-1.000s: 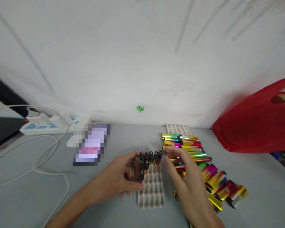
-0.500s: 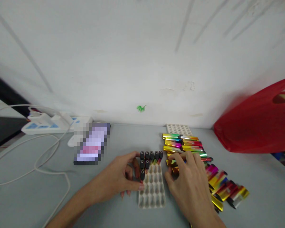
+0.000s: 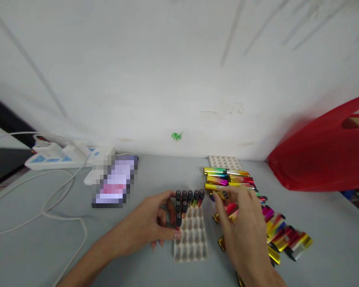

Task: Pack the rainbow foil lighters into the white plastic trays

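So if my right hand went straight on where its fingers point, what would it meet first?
Pointing leftward, the right hand would likely meet the nearest black-topped piece standing in the tray, though depth is unclear.

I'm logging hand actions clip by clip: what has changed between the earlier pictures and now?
The right hand moved rightward from beside the tray, reached in among the loose shiny tubes, and now appears to hold a tilted gold tube between thumb and fingers. The left hand stayed at the tray's left edge; the black-topped tubes and red bag look unchanged.
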Available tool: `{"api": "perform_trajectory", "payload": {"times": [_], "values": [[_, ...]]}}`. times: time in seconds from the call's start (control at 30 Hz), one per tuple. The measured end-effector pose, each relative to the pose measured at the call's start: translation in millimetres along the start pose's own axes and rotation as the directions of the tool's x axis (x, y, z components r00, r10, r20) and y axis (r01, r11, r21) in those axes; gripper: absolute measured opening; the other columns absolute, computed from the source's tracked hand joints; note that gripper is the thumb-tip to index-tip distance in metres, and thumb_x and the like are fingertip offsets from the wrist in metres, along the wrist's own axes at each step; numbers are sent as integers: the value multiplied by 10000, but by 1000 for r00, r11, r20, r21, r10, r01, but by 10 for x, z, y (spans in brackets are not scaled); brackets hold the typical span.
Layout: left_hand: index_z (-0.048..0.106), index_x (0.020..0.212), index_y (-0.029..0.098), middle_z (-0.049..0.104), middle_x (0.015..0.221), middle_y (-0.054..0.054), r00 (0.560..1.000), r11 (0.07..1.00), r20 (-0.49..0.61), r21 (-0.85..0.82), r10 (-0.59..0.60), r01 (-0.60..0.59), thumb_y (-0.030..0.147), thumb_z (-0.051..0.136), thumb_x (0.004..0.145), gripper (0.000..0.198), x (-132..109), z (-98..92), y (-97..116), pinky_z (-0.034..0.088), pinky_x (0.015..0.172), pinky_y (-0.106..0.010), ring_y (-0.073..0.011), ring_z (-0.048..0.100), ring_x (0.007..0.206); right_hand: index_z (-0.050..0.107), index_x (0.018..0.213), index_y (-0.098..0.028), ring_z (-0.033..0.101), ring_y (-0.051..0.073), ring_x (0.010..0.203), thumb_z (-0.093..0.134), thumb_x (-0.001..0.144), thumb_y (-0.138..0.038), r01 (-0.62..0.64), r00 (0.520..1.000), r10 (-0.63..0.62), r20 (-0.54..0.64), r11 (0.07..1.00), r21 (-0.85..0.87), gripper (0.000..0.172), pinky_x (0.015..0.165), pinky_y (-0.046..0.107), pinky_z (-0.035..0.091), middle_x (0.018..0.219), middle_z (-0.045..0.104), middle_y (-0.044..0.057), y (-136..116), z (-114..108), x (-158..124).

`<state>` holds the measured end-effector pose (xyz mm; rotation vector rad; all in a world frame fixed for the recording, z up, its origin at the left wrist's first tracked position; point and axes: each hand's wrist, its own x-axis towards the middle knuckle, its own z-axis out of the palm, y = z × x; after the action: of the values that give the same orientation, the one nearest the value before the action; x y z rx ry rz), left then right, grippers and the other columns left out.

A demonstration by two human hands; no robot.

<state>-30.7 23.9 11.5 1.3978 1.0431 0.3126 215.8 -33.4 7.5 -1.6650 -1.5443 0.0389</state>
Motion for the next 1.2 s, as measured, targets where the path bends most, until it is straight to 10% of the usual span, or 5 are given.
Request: {"api": "perform_trajectory", "payload": {"times": [0.2, 0.4, 0.6, 0.83, 1.2], "values": [[614, 1309, 202, 694, 805, 58, 1000, 1000, -3, 14, -4, 4, 435, 991, 756, 709, 2, 2, 19, 510, 417, -176, -95, 595, 516, 648, 971, -235, 703, 200, 779, 900, 881, -527, -459, 852, 485, 198, 510, 727, 396, 701, 308, 537, 845, 760, 19, -54, -106, 127], [600, 1321, 208, 719, 841, 42, 1000, 1000, -6, -10, -18, 18, 415, 997, 744, 730, -3, 12, 21, 503, 412, -177, -97, 597, 520, 808, 1081, -173, 735, 139, 817, 982, 819, -384, -662, 676, 302, 672, -150, 734, 379, 647, 204, 586, 1023, 806, 80, -175, -212, 237], [601, 1306, 207, 695, 771, 60, 1000, 1000, 2, -4, -1, 1, 447, 995, 751, 722, 14, 12, -13, 514, 424, -188, -112, 614, 515, 725, 1050, -197, 708, 132, 624, 849, 934, -282, -759, 644, -19, 764, -135, 637, 190, 514, 199, 519, 877, 768, 33, -223, -261, 144], [608, 1300, 202, 640, 690, 91, 1000, 1000, -7, 13, -17, 17, 472, 998, 751, 726, 2, 5, 7, 507, 419, -181, -113, 606, 500, 683, 980, -198, 358, 95, 547, 717, 990, -336, -779, 626, 8, 780, -37, 626, 143, 531, 225, 312, 664, 539, -36, -177, -226, 86], [595, 1331, 206, 620, 681, 104, 1000, 1000, -1, -10, -14, 14, 444, 996, 746, 748, -2, 15, 23, 499, 417, -178, -102, 570, 489, 366, 690, -249, 39, 80, 519, 598, 959, -753, -932, 360, 31, 933, -33, 360, 617, 455, 239, 40, 594, 190, -117, -33, -72, 2]]}}
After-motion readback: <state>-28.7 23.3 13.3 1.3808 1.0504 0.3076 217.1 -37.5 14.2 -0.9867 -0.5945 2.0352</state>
